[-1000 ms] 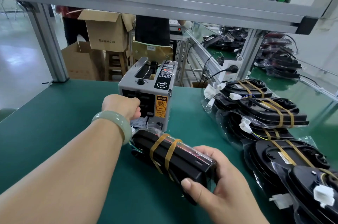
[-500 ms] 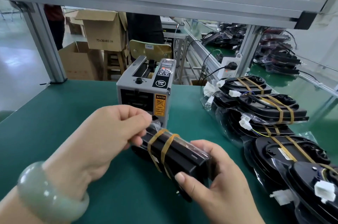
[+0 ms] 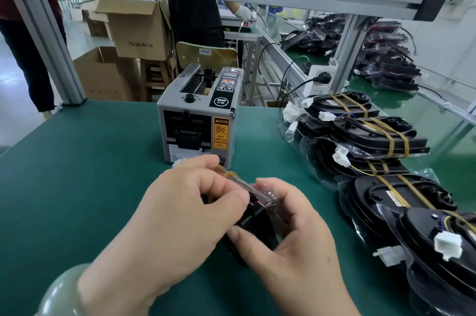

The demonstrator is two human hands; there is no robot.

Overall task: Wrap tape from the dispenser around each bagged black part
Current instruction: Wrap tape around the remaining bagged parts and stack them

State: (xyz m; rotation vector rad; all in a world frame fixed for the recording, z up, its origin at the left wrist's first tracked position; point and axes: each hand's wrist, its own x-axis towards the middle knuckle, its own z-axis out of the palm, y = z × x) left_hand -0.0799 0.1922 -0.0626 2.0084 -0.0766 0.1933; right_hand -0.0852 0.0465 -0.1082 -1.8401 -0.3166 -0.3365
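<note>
The bagged black part (image 3: pixel 253 216) sits between your hands over the table (image 3: pixel 77 161), just in front of the tape dispenser (image 3: pixel 198 119). It is mostly hidden, and its long axis seems to run from the dispenser toward you. Your right hand (image 3: pixel 293 246) has its grip clamped round the part's near end. Your left hand (image 3: pixel 185 212), the nearer to the dispenser, pinches an amber tape strip (image 3: pixel 233 176) that slants down onto the bag's top. The wrap should probably cross that axis.

Cardboard boxes (image 3: pixel 139 29) stacked behind green bench (image 3: pixel 77 161); plug (image 3: pixel 323 76) in socket (image 3: pixel 315 89) by frame post (image 3: pixel 349 52)
</note>
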